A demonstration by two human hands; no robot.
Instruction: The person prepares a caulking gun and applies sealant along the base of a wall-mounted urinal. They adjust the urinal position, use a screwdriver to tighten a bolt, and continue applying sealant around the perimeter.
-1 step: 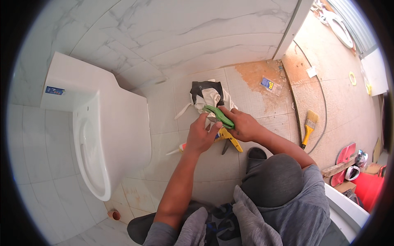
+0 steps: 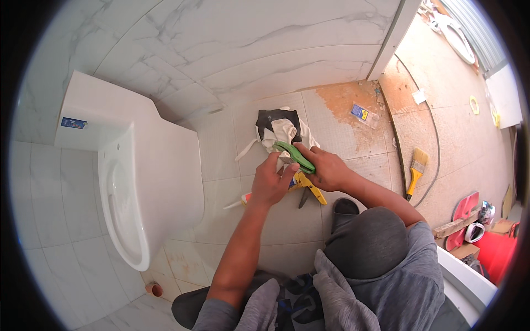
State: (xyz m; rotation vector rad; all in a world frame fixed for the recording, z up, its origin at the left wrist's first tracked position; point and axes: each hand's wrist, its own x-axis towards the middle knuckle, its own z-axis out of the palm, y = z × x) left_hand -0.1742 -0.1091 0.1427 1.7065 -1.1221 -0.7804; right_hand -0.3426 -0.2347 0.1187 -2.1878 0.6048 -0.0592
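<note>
In front of me, both hands meet at a green-handled tool (image 2: 297,158) with a curved body; its exact kind is unclear. My right hand (image 2: 326,168) is closed round its right side. The fingers of my left hand (image 2: 272,179) are closed at its left end, by a small greyish-white piece that my thumb partly covers. Just beyond lies a heap of white and black cloth-like material (image 2: 282,128) on the floor tiles. Under my hands lies a yellow caulking gun (image 2: 313,190), its white nozzle (image 2: 232,204) pointing left; my left hand hides its middle.
A white toilet (image 2: 160,182) stands at the left beside the tiled wall. A yellow-handled brush (image 2: 417,172), a cable (image 2: 436,129) and a small blue-and-yellow packet (image 2: 360,112) lie to the right. Farther right is a red bucket (image 2: 493,255). An open pipe end (image 2: 154,289) shows near the lower left.
</note>
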